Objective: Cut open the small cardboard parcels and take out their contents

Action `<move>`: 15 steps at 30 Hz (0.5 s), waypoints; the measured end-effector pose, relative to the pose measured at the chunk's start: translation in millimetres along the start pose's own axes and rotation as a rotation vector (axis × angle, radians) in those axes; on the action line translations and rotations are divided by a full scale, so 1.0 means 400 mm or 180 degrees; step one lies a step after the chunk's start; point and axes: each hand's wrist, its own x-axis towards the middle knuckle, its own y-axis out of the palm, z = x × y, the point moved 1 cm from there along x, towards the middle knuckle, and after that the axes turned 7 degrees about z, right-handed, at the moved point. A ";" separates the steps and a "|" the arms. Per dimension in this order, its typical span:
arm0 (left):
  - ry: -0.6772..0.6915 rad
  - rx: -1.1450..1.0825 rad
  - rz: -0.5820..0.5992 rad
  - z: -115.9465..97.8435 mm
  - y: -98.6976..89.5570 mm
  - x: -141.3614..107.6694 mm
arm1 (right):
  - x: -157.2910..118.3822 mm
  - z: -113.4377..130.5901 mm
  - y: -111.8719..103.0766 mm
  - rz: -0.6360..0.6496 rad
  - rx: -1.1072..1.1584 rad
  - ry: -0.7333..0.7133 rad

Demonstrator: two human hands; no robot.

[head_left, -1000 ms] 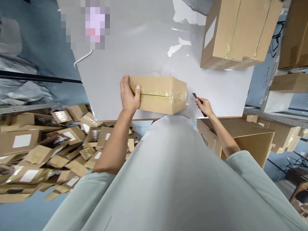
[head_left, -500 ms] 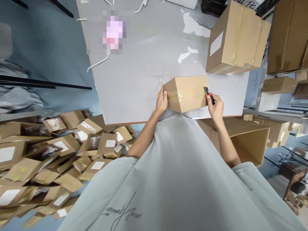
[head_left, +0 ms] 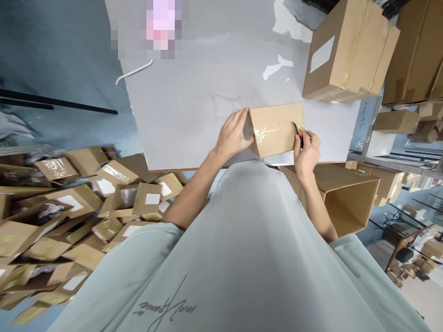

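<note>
A small brown cardboard box (head_left: 277,128) with clear tape on it rests at the near edge of the grey table (head_left: 180,110). My left hand (head_left: 233,133) grips its left end, with the thumb low and the fingers at the upper corner. In my right hand (head_left: 307,150) is a black and red box cutter (head_left: 299,137), held at the right end of the box. Its blade points up and left over the taped top face; whether the tip touches the cardboard cannot be made out.
A large taped carton (head_left: 349,55) stands at the table's back right. An open carton (head_left: 349,198) sits below the right edge. Many opened boxes (head_left: 117,173) lie piled at left. A white cable (head_left: 134,73) crosses the table's left side.
My left hand has opened wider and moved up around the box's left end. The box has turned a little, and the cutter has shifted slightly left. The camera view has moved.
</note>
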 end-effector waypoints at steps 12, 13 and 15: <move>-0.0087 -0.0048 0.0001 -0.002 -0.001 -0.010 | -0.031 0.064 -0.097 0.0263 0.0321 0.0105; -0.0087 -0.0054 0.0006 -0.002 -0.002 -0.010 | -0.038 0.089 -0.111 0.0444 0.0398 0.0078; -0.0084 -0.0070 0.0006 -0.003 -0.002 -0.009 | -0.047 0.146 -0.131 0.0845 0.0521 -0.0085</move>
